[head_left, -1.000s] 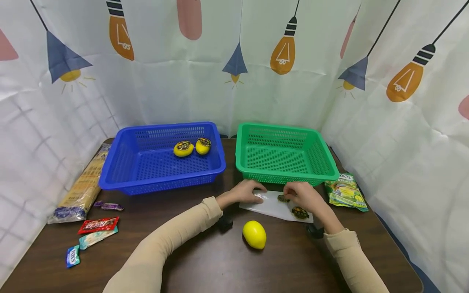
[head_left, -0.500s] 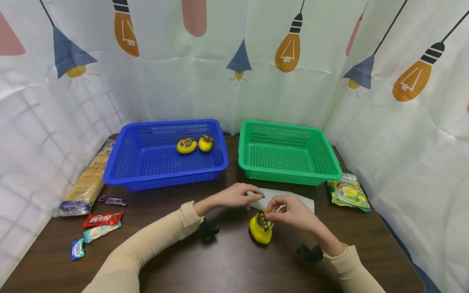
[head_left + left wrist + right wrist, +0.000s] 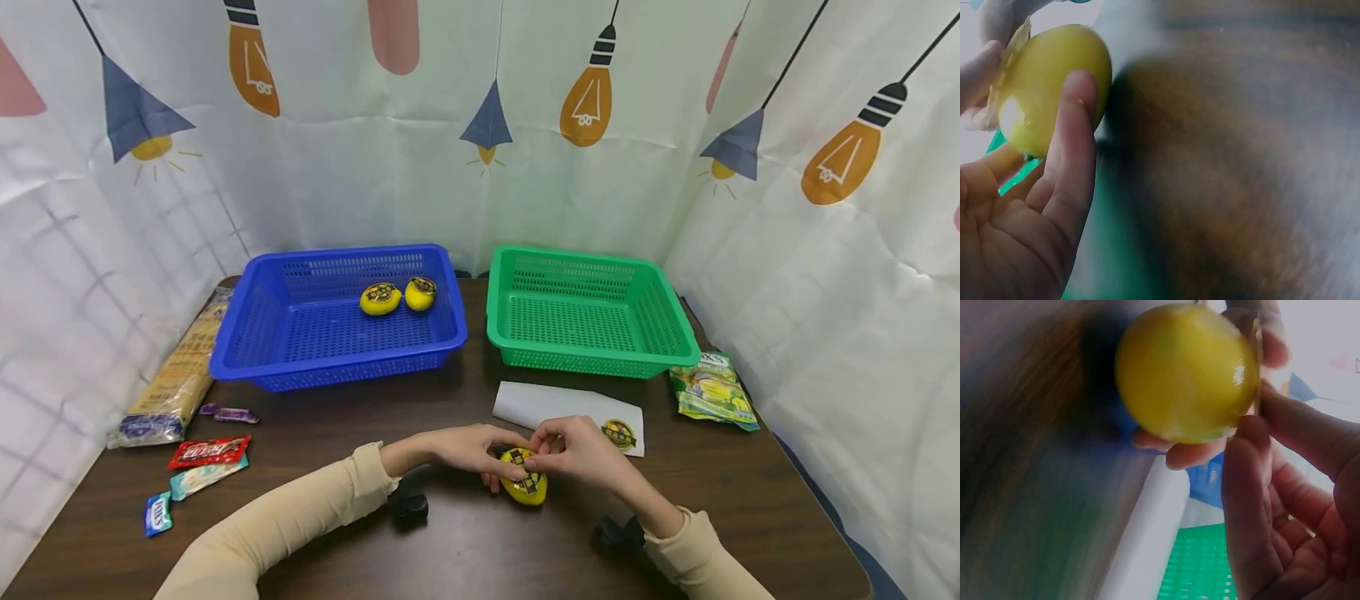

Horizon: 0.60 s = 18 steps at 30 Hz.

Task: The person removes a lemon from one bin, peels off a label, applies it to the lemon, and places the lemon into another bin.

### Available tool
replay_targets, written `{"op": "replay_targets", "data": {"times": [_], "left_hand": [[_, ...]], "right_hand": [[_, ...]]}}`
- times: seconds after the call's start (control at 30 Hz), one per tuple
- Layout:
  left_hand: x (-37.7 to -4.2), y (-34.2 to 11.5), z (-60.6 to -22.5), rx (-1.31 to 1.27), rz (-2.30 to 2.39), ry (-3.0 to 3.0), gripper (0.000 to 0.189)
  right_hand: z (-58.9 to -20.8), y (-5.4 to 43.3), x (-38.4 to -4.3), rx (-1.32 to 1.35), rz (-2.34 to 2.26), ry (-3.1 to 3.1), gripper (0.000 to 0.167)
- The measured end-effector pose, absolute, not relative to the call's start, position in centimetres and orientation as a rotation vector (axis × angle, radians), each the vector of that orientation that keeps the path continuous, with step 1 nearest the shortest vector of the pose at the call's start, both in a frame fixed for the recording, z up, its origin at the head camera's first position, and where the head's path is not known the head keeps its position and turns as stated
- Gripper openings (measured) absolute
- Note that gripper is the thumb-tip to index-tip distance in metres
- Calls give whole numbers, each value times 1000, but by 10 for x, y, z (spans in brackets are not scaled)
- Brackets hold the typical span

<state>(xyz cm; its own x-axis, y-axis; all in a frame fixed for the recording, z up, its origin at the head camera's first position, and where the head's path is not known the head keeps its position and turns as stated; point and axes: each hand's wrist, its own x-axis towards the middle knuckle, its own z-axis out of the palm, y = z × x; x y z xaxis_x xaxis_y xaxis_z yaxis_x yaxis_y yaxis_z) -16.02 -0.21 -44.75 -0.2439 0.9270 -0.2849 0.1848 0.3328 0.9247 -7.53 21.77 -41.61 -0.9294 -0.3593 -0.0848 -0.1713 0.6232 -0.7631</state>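
Observation:
A yellow lemon [image 3: 529, 498] is held just above the dark table by my left hand [image 3: 474, 448], its fingers curved around the fruit. Against the lemon's upper face lies a black-and-gold sticker [image 3: 532, 481]. My right hand [image 3: 581, 450] pinches that sticker's edge between thumb and index finger. In the right wrist view the sticker [image 3: 1259, 375] is edge-on beside the lemon [image 3: 1185, 372]. The left wrist view shows a finger along the lemon [image 3: 1066, 56]. Behind the right hand, a white backing sheet [image 3: 551, 402] carries one remaining round sticker [image 3: 619, 434].
A blue basket [image 3: 337, 368] contains two stickered lemons [image 3: 380, 298]. Right of it stands a green basket [image 3: 592, 357]. A green snack bag [image 3: 712, 392] lies far right. Left are a long yellow package [image 3: 176, 367], a red wrapper [image 3: 210, 451] and small packets [image 3: 158, 513].
The right hand took a sticker from the sheet and brought it to the lemon. My left hand left the sheet and now grips the lemon, which has turned slightly.

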Motion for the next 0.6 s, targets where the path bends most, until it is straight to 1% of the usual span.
{"op": "replay_targets", "data": {"times": [0.13,0.3,0.5,0.6], "left_hand": [[-154,0,-452,978,1052,1651,46],[-147,2,-456,941,1102,1693,37],[-138,7,-457,957,1107,1857,29],[-134,9,-456,959,1115,1889,30]], "right_hand": [[-419,217,-76,-464,-1150,2671,16],[-428,220,-75,-397,-1163,2647,17],[-436,217,-74,-294,-1202,2609,27],[-437,214,-75,-304,-1211,2617,26]]}}
